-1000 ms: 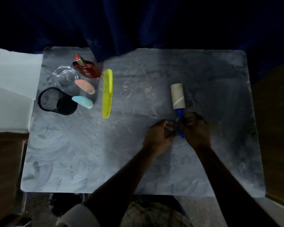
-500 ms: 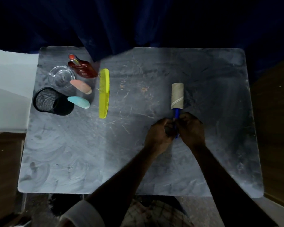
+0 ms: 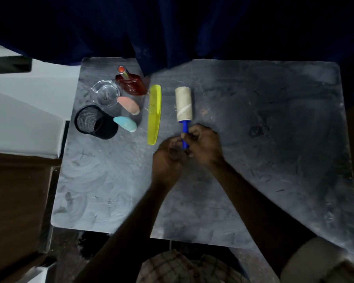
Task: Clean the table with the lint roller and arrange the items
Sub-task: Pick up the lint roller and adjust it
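Note:
A lint roller (image 3: 184,104) with a tan roll and a blue handle lies on the grey table (image 3: 274,139), just right of a yellow comb (image 3: 154,114). Both hands close around its blue handle: my right hand (image 3: 205,145) from the right, my left hand (image 3: 168,158) from below left. Further left stand a red-brown bottle (image 3: 131,83), a clear glass (image 3: 106,93), a black mesh cup (image 3: 94,122), a pink oval piece (image 3: 129,104) and a light blue oval piece (image 3: 125,123).
A dark blue curtain (image 3: 172,27) hangs behind the table and drapes over its back edge. A white surface (image 3: 25,103) adjoins the table on the left, with brown wood (image 3: 14,201) below it. Scattered specks mark the tabletop.
Both hands have carried the lint roller leftward across the table; it now lies close beside the yellow comb. The camera view has also shifted.

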